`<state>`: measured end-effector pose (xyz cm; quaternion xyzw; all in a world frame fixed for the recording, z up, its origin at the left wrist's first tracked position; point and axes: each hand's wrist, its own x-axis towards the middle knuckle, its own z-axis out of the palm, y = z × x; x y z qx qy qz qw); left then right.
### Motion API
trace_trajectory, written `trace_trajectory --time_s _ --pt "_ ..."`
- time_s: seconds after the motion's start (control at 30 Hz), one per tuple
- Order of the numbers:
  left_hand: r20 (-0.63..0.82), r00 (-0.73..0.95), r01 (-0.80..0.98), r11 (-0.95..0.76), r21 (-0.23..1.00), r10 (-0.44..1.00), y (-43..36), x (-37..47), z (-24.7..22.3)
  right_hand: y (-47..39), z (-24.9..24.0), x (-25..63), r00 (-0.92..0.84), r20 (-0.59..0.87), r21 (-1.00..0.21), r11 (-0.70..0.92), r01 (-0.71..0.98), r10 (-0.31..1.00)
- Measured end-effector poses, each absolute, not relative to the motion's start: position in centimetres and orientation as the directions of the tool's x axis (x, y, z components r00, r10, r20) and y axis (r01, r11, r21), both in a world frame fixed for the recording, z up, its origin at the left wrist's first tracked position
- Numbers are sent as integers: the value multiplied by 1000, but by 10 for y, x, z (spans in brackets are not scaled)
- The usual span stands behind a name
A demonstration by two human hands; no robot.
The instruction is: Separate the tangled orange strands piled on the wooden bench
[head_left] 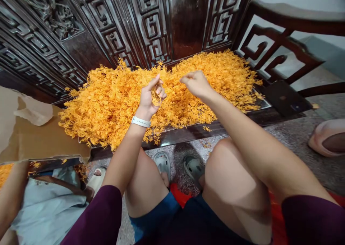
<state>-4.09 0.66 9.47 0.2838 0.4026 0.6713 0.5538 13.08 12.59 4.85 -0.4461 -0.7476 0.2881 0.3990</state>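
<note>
A big heap of orange-yellow plastic flower sprigs [107, 105] lies in front of me on a dark wooden bench. Above the heap's middle, my left hand [151, 96] has its fingers curled round a thin orange flower stem [157, 98], which loops across the palm. A white band circles that wrist. To its right and apart from it, my right hand [197, 84] hovers over the heap with thumb and fingertips pinched together. Whatever sits in that pinch, if anything, is too small to tell against the orange behind it.
A carved dark wooden backrest [188, 22] stands behind the heap, with an openwork armrest [277, 47] at right. A dark phone or tablet [287, 97] rests at the bench's right end. An open cardboard box [51, 137] is at left, beside another person's arm [10, 202].
</note>
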Motion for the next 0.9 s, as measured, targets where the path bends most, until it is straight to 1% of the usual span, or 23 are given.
trace_trajectory --time_s 0.07,0.13,0.23,0.3,0.37,0.47,0.53,0.63,0.73,0.8,0.83,0.9 --pt "-23 -265 -401 -88 912 964 11 -41 86 118 58 127 -286 311 -832 405 379 907" --pt "27 -304 -283 -117 952 952 14 -41 78 110 68 123 -297 313 -874 396 280 902" --pt "108 -349 -140 -165 976 931 17 -40 72 99 79 118 -368 329 -917 388 97 870" --pt "153 -345 -95 -197 976 926 16 -39 71 93 83 116 -436 348 -918 396 21 830" --pt "149 -316 -133 -199 971 937 15 -37 71 88 87 115 -500 372 -910 415 -29 782" --pt "64 -279 -302 -151 941 958 15 -34 73 82 92 114 -610 371 -919 372 -133 700" --pt "2 -265 -414 -116 903 964 15 -30 73 80 94 112 -679 352 -934 292 -207 644" --pt "-59 -254 -543 -92 835 965 17 -26 72 78 96 112 -735 327 -942 138 -307 594" --pt "-115 -308 -631 -112 767 944 21 -34 72 73 99 114 -788 296 -939 13 -344 539" --pt "-152 -373 -658 -145 739 915 24 -48 74 68 100 115 -816 271 -950 2 -313 510" --pt "-164 -401 -664 -162 730 901 25 -56 76 66 100 115 -814 264 -956 26 -293 517" --pt "-169 -435 -668 -191 719 884 25 -70 80 68 96 113 -756 276 -959 124 -253 593"
